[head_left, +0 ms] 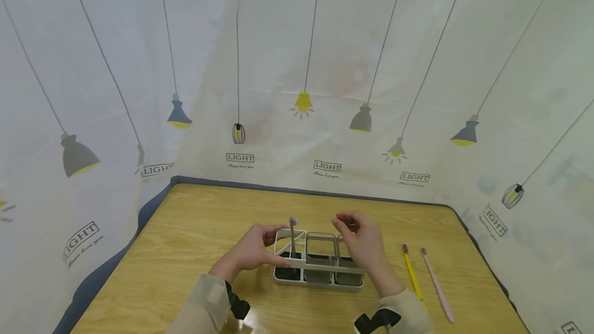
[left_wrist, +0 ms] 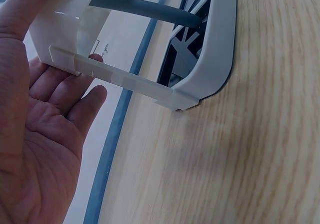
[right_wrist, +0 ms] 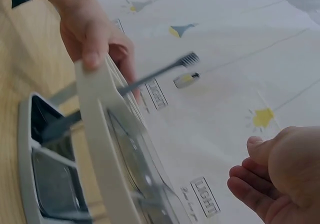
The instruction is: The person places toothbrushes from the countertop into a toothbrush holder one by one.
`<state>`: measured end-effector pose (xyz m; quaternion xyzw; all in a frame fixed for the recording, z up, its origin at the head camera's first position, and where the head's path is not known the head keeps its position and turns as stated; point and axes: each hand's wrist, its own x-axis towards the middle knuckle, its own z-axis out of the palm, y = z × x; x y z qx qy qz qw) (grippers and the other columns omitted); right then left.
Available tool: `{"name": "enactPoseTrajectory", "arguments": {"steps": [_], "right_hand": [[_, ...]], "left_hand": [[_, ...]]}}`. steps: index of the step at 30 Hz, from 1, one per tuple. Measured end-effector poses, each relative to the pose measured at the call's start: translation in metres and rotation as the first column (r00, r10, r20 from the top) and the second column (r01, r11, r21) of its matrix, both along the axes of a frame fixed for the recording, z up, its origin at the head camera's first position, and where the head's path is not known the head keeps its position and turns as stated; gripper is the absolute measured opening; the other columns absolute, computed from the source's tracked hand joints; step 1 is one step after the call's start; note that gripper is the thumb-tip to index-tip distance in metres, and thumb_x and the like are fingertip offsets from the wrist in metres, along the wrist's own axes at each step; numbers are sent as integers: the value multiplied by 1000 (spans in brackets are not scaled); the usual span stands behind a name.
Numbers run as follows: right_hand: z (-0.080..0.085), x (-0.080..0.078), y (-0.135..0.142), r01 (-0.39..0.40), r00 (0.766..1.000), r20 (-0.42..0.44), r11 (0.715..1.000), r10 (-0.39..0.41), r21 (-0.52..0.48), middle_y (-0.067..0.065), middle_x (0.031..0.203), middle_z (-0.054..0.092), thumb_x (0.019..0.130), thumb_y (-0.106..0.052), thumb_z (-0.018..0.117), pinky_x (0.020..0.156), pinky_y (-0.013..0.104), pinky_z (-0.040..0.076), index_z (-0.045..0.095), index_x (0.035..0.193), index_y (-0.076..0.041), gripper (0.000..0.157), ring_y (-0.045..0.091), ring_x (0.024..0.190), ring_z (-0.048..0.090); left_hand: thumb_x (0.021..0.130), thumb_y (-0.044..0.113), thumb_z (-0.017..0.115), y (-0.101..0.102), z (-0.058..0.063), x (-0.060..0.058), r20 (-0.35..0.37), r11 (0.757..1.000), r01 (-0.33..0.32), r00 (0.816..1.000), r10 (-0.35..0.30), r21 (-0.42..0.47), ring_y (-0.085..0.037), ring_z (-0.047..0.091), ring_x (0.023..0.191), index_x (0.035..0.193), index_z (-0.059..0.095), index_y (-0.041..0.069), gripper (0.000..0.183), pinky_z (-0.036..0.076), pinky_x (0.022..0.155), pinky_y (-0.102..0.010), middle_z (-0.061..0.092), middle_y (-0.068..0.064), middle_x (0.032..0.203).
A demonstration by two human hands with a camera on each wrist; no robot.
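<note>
- One grey toothbrush (head_left: 293, 240) stands in the left compartment of the white holder (head_left: 320, 267), between the worktop's (head_left: 209, 215) left and right edges.
- I have the left hand (head_left: 252, 247) clamping its fingers on the holder's left end.
- I see the right hand (head_left: 365, 241) near its right end, fingers loosely curled.
- A yellow toothbrush (head_left: 411, 274) and a pink toothbrush (head_left: 436, 285) lie toward the worktop's right edge.

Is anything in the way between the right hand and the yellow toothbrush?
Nothing that I can see. In the head view, only wood-grain tabletop shows between the right hand and the yellow toothbrush; the pink toothbrush lies beyond the yellow one.
</note>
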<state>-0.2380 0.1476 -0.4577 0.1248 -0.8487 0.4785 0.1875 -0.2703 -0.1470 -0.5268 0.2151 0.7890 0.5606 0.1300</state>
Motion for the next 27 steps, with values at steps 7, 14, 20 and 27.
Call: {"name": "enactPoseTrajectory", "arguments": {"steps": [7,14,20,27], "right_hand": [[5,-6,45,98,995,-23,994,-97,39,14,103,78,101,-13,75,77,27,58,78,112,1,19,29,92,75],[-3,-14,83,193,981,-18,979,-192,62,18,104,77,101,-14,75,74,15,52,77,112,5,22,33,94,74],[-13,-19,110,258,963,41,957,-265,130,20,103,76,102,-14,74,76,27,55,77,111,7,23,34,92,72],[-42,-27,152,215,933,235,946,-272,241,18,93,74,102,-16,71,67,35,58,74,111,13,30,26,77,71]], "left_hand": [[75,31,100,-1,0,-1,-5,1000,1,1000,-1,-3,-31,62,132,146,65,16,80,46,110,-56,69,-2,136],[76,30,99,-1,-1,-1,0,1000,-2,1000,2,-6,-33,61,133,147,63,15,82,46,109,-57,69,-6,138],[76,31,99,1,-1,-2,-5,1000,2,1000,-2,-13,-32,62,132,148,62,13,83,47,109,-55,69,-6,137],[75,31,100,0,0,-1,-2,1000,-1,1000,1,-15,-33,65,128,148,62,13,85,48,107,-57,70,-9,135]]}}
